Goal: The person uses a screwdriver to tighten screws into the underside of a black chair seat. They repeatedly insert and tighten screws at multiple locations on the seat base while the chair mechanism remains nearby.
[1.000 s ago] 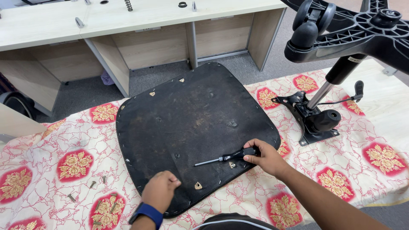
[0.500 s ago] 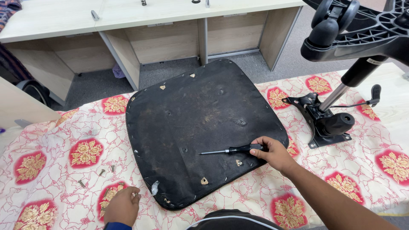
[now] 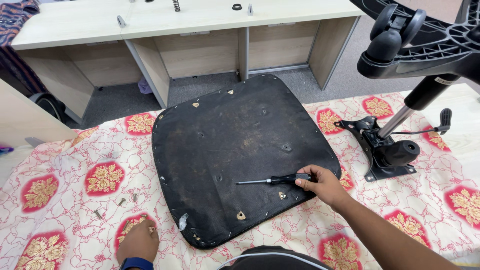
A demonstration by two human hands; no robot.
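- Head view: the right hand (image 3: 326, 184) rests on the black seat base (image 3: 240, 155), fingers (image 3: 303, 182) closed around the handle of a screwdriver (image 3: 274, 179) that lies flat on the base, tip pointing left.
- The left hand (image 3: 139, 242) presses on the patterned cloth (image 3: 70, 165) just beside the base's near corner, fingers curled, holding nothing visible; loose screws (image 3: 120, 202) lie near.
- The chair mechanism (image 3: 387, 150) stands to the right.

The right hand (image 3: 325, 184) grips a screwdriver (image 3: 274, 179) lying on the black seat base (image 3: 235, 150); the left hand (image 3: 139, 241) rests on the patterned cloth (image 3: 65, 165) near loose screws (image 3: 120, 202)
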